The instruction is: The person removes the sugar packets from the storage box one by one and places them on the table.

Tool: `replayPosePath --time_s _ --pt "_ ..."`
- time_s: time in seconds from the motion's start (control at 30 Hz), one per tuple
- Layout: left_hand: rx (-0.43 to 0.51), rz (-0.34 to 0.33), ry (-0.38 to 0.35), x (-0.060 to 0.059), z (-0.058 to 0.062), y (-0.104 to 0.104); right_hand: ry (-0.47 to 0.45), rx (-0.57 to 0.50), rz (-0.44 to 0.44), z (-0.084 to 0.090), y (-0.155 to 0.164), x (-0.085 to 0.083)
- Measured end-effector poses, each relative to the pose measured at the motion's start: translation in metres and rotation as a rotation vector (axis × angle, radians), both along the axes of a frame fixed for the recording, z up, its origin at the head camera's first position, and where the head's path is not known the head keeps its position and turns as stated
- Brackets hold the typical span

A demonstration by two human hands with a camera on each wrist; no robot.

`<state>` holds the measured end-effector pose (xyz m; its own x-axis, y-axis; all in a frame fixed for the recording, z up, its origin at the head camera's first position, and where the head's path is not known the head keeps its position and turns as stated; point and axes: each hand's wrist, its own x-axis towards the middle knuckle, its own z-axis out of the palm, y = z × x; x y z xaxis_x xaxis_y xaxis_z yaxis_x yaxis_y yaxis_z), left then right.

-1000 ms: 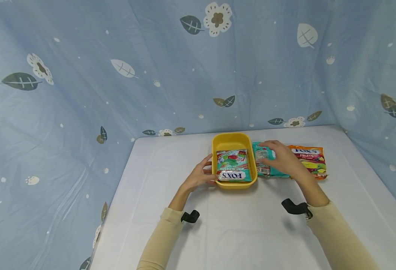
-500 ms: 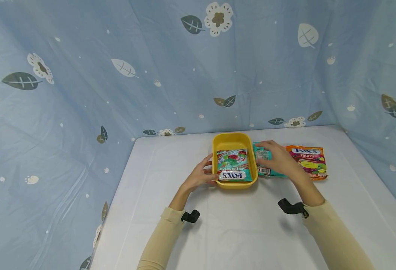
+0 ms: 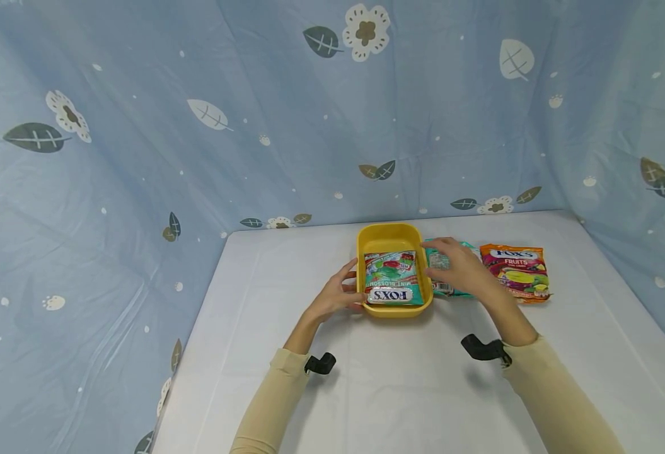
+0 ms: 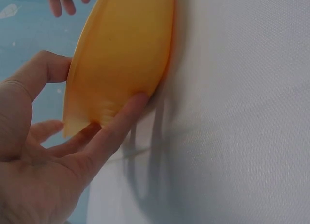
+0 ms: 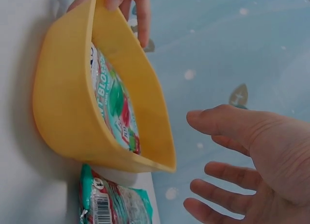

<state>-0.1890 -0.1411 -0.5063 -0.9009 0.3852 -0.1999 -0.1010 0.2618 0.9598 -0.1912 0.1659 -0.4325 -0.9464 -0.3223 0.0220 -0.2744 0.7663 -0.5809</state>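
Observation:
My left hand grips the near left side of a yellow tub, thumb at the rim and fingers against the outer wall. Inside the tub lies a teal Fox's Mint Blossom candy bag. My right hand hovers over a second teal candy bag beside the tub's right wall, hiding part of it. In the right wrist view, the right hand's fingers are spread and hold nothing; that bag lies below the tub there, its barcode showing.
An orange and purple Fox's Fruits candy bag lies to the right of the second teal bag. A white cloth covers the table. Behind and at the left hangs a blue patterned curtain. A black wrist mount sticks out from the right sleeve.
My right hand has shifted left toward the tub, uncovering the left part of the Fruits bag. The left hand, the tub and the bag inside it have stayed in place.

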Motion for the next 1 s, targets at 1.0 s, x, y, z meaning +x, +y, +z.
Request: replayPosePath --time_s 1.0 --pt "-0.014 -0.009 0.002 -0.001 -0.002 -0.001 0.0 -0.006 0.02 -0.008 -0.017 0.001"
